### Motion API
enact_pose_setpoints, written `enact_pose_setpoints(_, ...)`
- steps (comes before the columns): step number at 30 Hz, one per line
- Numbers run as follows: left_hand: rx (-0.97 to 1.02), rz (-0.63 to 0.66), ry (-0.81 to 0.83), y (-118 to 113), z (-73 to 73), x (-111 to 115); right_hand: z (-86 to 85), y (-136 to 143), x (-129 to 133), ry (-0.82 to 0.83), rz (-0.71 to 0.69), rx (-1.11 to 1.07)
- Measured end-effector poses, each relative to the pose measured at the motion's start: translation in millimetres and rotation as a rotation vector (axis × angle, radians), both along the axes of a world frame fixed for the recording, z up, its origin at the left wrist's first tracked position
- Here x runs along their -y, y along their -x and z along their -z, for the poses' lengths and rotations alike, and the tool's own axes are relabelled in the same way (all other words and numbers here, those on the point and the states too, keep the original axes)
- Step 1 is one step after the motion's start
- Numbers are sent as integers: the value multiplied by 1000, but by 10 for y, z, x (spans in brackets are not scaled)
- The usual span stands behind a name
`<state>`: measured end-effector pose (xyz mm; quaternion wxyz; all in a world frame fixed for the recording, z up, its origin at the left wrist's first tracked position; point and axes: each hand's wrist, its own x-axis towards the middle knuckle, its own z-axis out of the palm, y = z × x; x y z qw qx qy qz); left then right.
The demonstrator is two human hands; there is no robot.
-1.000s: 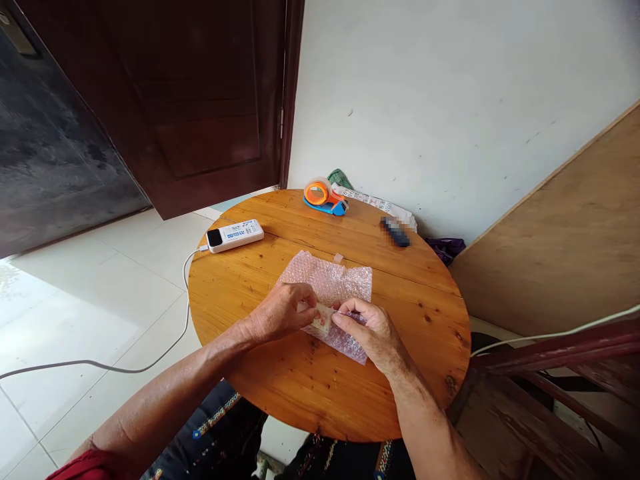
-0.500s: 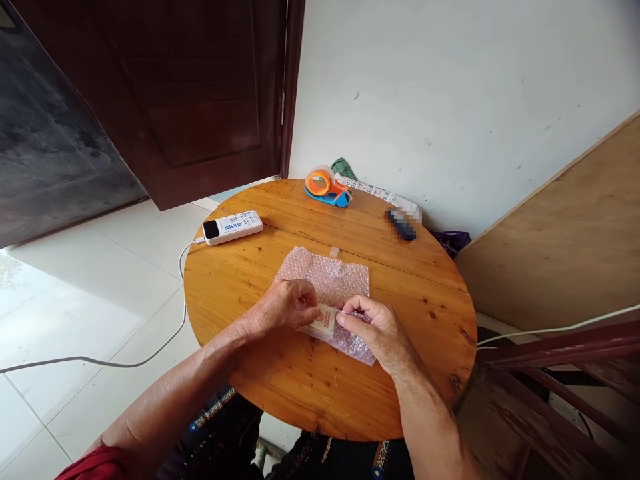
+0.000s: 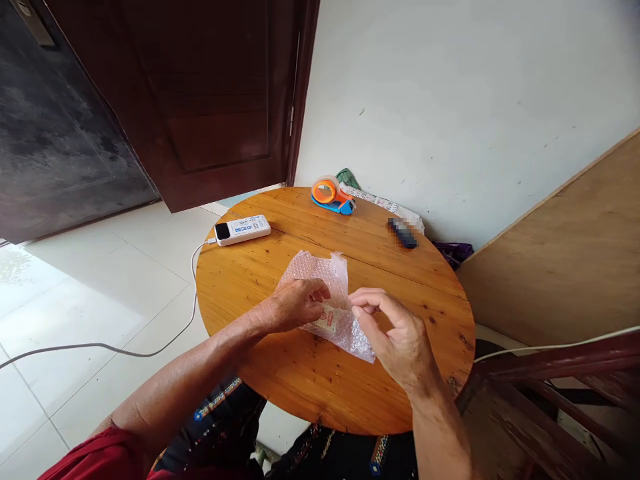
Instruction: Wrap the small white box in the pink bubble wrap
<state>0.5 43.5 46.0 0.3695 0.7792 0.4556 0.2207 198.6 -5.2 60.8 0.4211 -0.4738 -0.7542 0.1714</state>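
Note:
A sheet of pinkish bubble wrap lies on the round wooden table. Within it rests a small flat cream-coloured item with red print, seemingly beneath a clear layer; its left part is behind my left hand. My left hand hovers over the wrap's left side, fingers curled with a gap between thumb and forefinger. At the wrap's right edge, the thumb and forefinger of my right hand come together on the film, whose right side is turned inward.
Towards the back stands an orange and blue tape dispenser. A white device with a cable sits at the table's left edge. A blurred dark object lies back right. Behind the table are a wall and an open door.
The right side of the bubble wrap has moved inward and up, over part of the printed item. My right hand has lifted slightly; my left fingers have come off the item.

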Motion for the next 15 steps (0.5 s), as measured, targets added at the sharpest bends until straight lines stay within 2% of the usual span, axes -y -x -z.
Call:
enact_pose_setpoints(2,3,-4,9,-10,-2,-11,-105,74,83,10,-140,146)
enact_pose_setpoints(4,8,-11,17,-18,-2,-20,-130,152,130,15,-175,324)
enact_pose_setpoints(7,16,-11,15,-6,-1,-20,-66,225,145,-27,-96,537)
enact_pose_setpoints(10,27,-32,2,45,8,8,-5,238,139,-63,-64,632)
enact_pose_setpoints(15,4,-77,-36,119,32,62,-60,228,119,-38,-27,803)
